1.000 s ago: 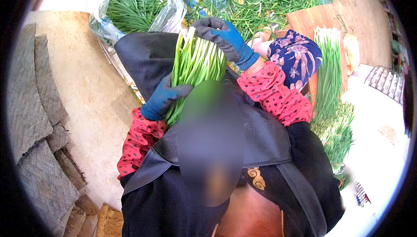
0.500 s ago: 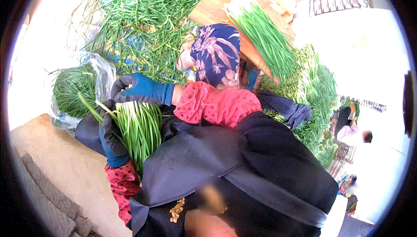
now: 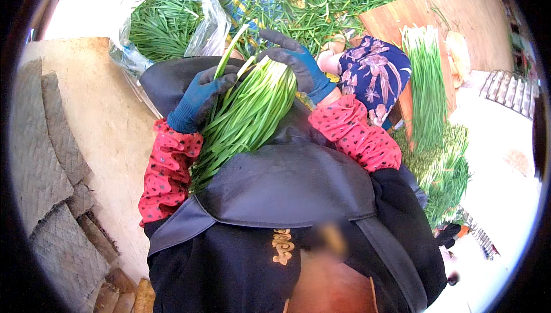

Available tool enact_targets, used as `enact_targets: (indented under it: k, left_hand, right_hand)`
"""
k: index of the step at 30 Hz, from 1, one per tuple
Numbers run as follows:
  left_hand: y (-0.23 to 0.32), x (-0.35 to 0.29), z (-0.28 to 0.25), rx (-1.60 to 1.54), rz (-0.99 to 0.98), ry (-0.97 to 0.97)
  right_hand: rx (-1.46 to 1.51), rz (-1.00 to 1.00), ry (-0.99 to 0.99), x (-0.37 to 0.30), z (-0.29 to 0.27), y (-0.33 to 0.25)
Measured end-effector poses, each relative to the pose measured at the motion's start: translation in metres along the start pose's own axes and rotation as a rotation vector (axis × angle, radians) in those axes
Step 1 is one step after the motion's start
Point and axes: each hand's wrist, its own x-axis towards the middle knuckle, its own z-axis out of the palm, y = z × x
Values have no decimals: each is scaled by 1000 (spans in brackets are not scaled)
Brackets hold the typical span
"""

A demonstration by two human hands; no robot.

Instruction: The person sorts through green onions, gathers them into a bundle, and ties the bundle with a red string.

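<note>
One thick bunch of chives (image 3: pixel 247 118) lies slanted across the person's lap. Left hand (image 3: pixel 198 98), gloved blue, curls closed around its left side; right hand (image 3: pixel 298 63) cups the pale far end, fingers bent over it. Far left sits a plastic bag (image 3: pixel 172 26) of greens, at right a cutting board (image 3: pixel 396 20) with another row; bare ground lies left.

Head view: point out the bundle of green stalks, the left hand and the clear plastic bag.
bundle of green stalks (image 3: pixel 247 121), head view, mid-bundle.
left hand (image 3: pixel 201 98), head view, back of blue glove.
clear plastic bag (image 3: pixel 204 26), head view, right wall.
</note>
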Motion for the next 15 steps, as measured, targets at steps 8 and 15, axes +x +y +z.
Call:
enact_targets:
  k: [8,15]
  left_hand:
    - [-15,31,3,26,116,16]
    - [-23,22,-22,280,39,-224]
  right_hand:
    - [-373,115,69,16,13,-14]
    - [-213,85,31,12,3,-12]
